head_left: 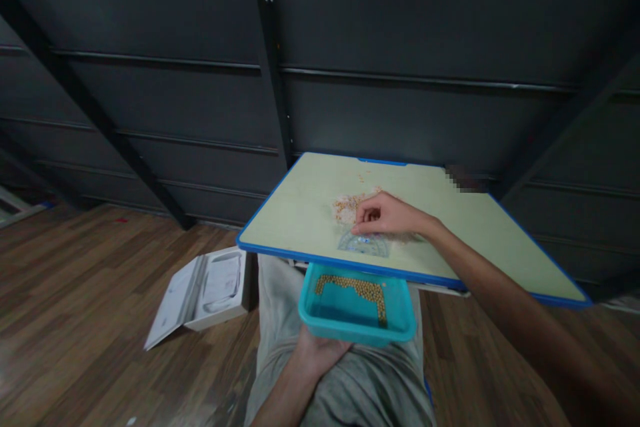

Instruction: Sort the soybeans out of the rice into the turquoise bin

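1. In the lower middle of the frame, the left hand [320,350] supports a turquoise rectangular plastic tray [345,331] from below, at its near side. Its fingers are hidden beneath the tray, so I cannot tell whether they are spread or together.

2. The tray sits at lower centre, above a lap in grey cloth trousers [275,293], against the near edge of the table. Small round golden beads [369,289] lie inside it, mostly along the far side and down the right side (the turquoise bottom shows between them).

3. Just right of the frame's centre, the right hand [379,213] is over a pale yellow-green tabletop with a blue rim [290,210]. Its fingers are curled, with the thumb tip near the index fingertip; I cannot tell whether anything is pinched there.

4. Just below that hand lies a clear plastic half-round protractor [364,245]. To the hand's left, small golden-tan pieces [345,203] lie loosely scattered.

5. At lower left, an open white rectangular box [220,287] stands on the brown wood-look floor [75,293]. Dark wall panels [175,7] fill the upper frame.
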`<state>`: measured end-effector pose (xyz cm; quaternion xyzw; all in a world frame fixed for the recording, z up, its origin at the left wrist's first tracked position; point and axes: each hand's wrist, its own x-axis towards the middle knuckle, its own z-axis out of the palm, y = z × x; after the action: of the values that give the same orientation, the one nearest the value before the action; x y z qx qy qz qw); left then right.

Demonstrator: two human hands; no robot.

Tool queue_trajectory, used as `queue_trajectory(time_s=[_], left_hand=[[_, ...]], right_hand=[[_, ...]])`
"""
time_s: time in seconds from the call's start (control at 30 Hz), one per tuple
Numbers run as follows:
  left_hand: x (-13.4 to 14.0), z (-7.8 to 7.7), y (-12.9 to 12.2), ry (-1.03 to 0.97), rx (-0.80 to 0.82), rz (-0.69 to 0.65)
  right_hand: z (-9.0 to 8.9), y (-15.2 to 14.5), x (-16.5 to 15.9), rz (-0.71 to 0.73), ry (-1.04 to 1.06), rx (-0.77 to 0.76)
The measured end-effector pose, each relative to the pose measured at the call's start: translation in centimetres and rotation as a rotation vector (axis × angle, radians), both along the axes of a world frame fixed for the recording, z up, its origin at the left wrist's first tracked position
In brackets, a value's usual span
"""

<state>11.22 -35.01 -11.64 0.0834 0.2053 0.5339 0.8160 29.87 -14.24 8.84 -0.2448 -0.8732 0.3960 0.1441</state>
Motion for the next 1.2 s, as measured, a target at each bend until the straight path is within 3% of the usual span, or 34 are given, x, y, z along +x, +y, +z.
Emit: queue_trajectory(time_s=[0.1, 0.4, 0.67, 0.87, 1.2], left_hand=[[-0.1, -0.1, 0.0, 0.007, -0.018, -0.004], [-0.1, -0.1, 0.1, 0.015, -0.085, 0.002], [-0.3, -1.3, 0.1, 0.014, -0.075, 0.014], [-0.8, -1.8, 0.1, -0.014, -0.05, 0.026], [-0.9, -1.5, 0.2, 0.021, -0.071, 0.028]], right_hand=[[-0.1, 0.2, 0.0, -0.073, 0.029, 0.088], [-0.4, 1.7, 0.6, -0.178, 0.157, 0.134], [-1.1, 5.8, 2.7, -0.463, 0.244, 0.326], [-1.4, 8.6, 4.0, -0.865, 0.439, 0.141], [-1.7, 10.3, 7.3, -1.097, 0.51, 0.008]])
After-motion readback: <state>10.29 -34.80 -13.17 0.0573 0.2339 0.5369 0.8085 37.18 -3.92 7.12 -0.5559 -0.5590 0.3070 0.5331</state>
